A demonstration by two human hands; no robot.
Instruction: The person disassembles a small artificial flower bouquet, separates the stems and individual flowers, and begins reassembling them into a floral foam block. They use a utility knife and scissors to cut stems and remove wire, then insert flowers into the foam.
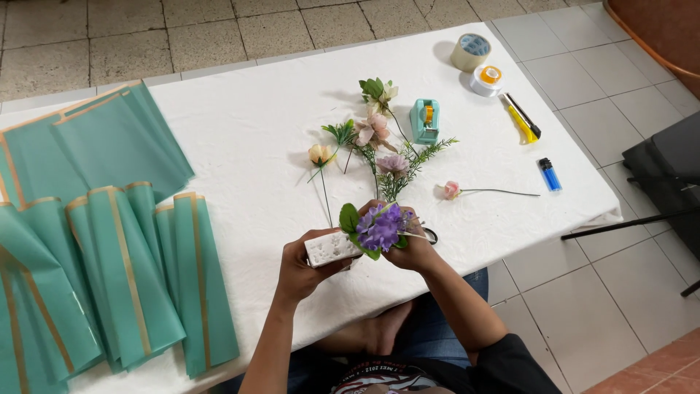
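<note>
Status at that moment: my left hand (299, 271) was clamped around a small white foam block (332, 248), lower centre of the frame, just above the near table edge. My right hand (415, 248) was closed on a purple hydrangea sprig (380, 226) with green leaves, which sat right against the block's right end; couldn't tell whether its stem was seated in the foam or only touching it. My read on progress: early. That was the only flower at the block, and the top face of the foam looked dimpled but otherwise bare. Not yet used, lying loose mid-table above my hands: a peach rosebud (319, 154), a pale pink bloom (373, 128), a mauve flower (392, 165), fern-like greenery (430, 152) and a small pink rose (452, 190) on a long wire stem off to the right. Teal wrapping sheets (109, 241) with gold edging were stacked untouched at the left of the frame. Upper right: teal tape dispenser (425, 120), two tape rolls (470, 52), yellow utility knife (522, 120), blue lighter (550, 175), all on the white tablecloth (248, 109), all idle. So wrapping and taping looked wholly undone.
</note>
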